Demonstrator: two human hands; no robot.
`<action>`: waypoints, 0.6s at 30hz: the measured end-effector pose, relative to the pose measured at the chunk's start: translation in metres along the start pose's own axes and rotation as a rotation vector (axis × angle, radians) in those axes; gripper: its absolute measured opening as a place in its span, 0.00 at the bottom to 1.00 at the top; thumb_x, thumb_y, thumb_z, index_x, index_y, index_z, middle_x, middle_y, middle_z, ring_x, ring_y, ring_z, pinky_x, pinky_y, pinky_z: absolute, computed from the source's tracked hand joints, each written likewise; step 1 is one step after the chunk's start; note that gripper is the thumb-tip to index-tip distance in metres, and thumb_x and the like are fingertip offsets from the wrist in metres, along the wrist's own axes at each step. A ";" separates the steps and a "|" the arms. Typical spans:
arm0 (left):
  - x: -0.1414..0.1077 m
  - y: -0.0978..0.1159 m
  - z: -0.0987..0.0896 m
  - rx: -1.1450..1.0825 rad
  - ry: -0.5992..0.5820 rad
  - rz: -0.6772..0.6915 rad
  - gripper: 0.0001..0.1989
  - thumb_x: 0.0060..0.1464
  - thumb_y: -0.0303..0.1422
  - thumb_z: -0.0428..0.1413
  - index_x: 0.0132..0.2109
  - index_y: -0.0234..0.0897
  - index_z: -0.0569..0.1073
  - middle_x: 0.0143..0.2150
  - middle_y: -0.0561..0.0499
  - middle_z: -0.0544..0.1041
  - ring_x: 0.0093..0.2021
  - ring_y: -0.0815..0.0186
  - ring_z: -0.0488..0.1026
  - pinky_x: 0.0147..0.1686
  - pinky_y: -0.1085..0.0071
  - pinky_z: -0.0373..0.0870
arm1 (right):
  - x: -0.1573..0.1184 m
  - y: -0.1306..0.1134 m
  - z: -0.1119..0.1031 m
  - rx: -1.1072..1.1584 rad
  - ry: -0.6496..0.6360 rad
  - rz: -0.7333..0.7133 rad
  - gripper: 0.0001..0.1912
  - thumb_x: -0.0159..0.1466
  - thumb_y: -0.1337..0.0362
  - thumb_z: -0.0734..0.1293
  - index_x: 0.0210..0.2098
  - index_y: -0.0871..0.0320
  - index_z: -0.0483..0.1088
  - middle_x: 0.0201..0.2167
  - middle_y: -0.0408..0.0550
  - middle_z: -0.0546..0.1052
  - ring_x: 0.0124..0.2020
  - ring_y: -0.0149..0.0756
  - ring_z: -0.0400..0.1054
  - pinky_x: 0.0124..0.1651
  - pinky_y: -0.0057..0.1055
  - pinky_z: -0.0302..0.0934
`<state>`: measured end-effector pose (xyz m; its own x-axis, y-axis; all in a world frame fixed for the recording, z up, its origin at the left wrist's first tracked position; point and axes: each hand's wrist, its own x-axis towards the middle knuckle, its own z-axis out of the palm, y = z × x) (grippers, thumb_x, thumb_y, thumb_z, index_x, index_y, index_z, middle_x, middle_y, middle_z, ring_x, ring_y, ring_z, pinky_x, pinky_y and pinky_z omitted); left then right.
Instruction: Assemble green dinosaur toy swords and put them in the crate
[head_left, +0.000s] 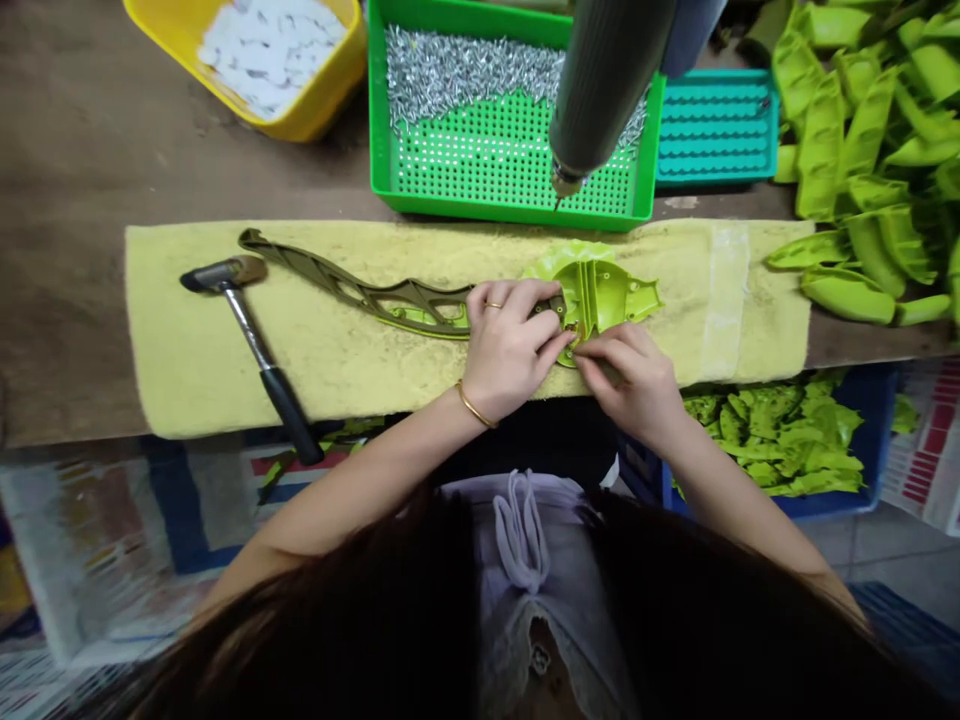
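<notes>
Works over a long yellow cloth (180, 372) on a brown bench, stretching from nine o'clock to nearly three as counted from the fingertips. Has a hammer (253, 335) lying at nine, black handle slanting past the cloth's near edge, and a yellow tub (328, 105) of white bits (270, 50) farther out at ten. Includes, between nine and ten, a curved frame (367, 297), olive with lime along its lower edge, lying flat and running in under the left hand (506, 350). Clamps that hand, with a ring and a bangle on it, over the frame's inner end, thumb reaching toward three. Shows a green tray (517, 205) of small silver fasteners (465, 75) at twelve. Holds a hollow, ribbed lime shell (615, 290) at about one, just beside the frame's end, open side up. Hangs a dark power driver (611, 90) above, bit pointing down near twelve. Brings the right hand's (634, 380) thumb and forefinger close together at the shell's near edge; cannot tell whether anything small is pinched there. Continues with a teal tray (716, 125) between one and two, a blue crate (881, 440) of lime pieces (787, 440) between three and four, and a heap of lime parts (862, 130) at two.
</notes>
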<state>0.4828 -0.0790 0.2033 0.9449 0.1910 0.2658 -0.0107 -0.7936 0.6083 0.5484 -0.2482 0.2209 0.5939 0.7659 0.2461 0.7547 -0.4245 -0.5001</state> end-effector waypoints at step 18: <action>-0.013 -0.007 -0.031 0.252 0.099 0.183 0.07 0.60 0.33 0.55 0.42 0.40 0.78 0.58 0.45 0.75 0.57 0.51 0.70 0.58 0.45 0.61 | 0.077 0.004 -0.031 0.041 0.304 0.029 0.05 0.62 0.63 0.66 0.33 0.55 0.65 0.25 0.41 0.70 0.25 0.29 0.63 0.28 0.27 0.60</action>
<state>0.4609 -0.0583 0.2187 0.8984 0.0777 0.4322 -0.0841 -0.9356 0.3429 0.6057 -0.2064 0.2632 0.6756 0.5718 0.4654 0.7282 -0.4190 -0.5423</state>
